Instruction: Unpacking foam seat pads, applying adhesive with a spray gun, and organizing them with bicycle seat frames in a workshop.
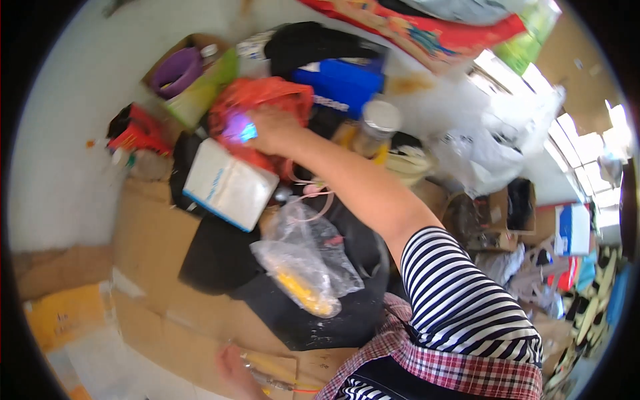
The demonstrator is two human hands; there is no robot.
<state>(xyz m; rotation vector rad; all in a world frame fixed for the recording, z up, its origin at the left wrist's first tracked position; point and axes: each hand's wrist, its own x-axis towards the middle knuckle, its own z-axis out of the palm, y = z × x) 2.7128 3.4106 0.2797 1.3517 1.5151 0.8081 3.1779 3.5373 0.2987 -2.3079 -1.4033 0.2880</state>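
My right arm, in a black-and-white striped sleeve, stretches to the far left, where my right hand (272, 131) is at a crumpled red plastic bag (290, 93). The fingers look curled in at a small, bright blue-violet shiny thing (241, 129), too blurred to name. Low at the near edge, my left hand (235, 371) is smeared by motion beside some thin yellow tools (270, 370) on the cardboard. Below the red bag lies a white box with a blue edge (230, 185). Nearer, a clear plastic bag holding something yellow (300, 283) rests on black material (307, 333).
A purple container (177, 73) sits in a box at the far left. A lidded jar (380, 123) stands beyond my forearm, near a blue box (350, 87). Translucent plastic bags (477, 147) bulge at the right. Cardboard (150, 240) covers the left side.
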